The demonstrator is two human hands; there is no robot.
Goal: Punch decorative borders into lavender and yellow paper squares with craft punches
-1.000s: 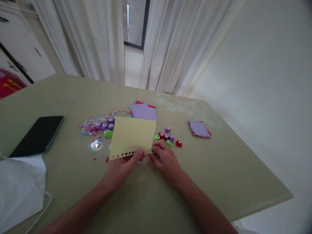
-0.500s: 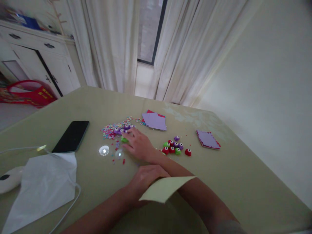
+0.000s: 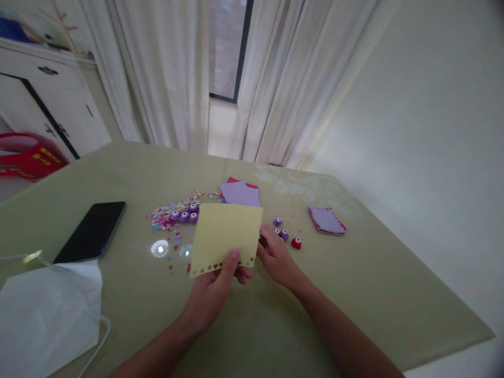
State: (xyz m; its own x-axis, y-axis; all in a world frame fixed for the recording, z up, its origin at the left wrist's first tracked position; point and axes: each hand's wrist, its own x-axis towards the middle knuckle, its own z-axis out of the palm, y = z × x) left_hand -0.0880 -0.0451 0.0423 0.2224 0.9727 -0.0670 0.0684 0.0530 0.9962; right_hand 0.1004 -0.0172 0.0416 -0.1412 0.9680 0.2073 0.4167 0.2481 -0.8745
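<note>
My left hand [image 3: 214,294] grips a square yellow paper sheet [image 3: 228,231] by its lower edge, thumb on top. A row of small punched shapes, a heart among them, runs along that edge. At the sheet's right edge is my right hand [image 3: 277,257], its fingers curled and partly hidden; something small and dark shows at the fingertips, too unclear to name. Purple craft punches [image 3: 184,216] with eye-like buttons sit left of the sheet. Beyond my right hand lie more purple punches [image 3: 283,234] and a red punch [image 3: 296,243]. The sheet hides part of the table behind it.
Coloured paper confetti [image 3: 165,214] is scattered at the left. Purple and red paper sheets [image 3: 242,194] lie behind the yellow one, and a paper stack [image 3: 327,220] at the right. A black phone [image 3: 90,231], white sheet [image 3: 51,320] and cable [image 3: 107,333] occupy the left side.
My right hand has drawn back from the punches at the left to the yellow sheet's right edge. My left hand has raised and turned the sheet, so its punched edge shows.
</note>
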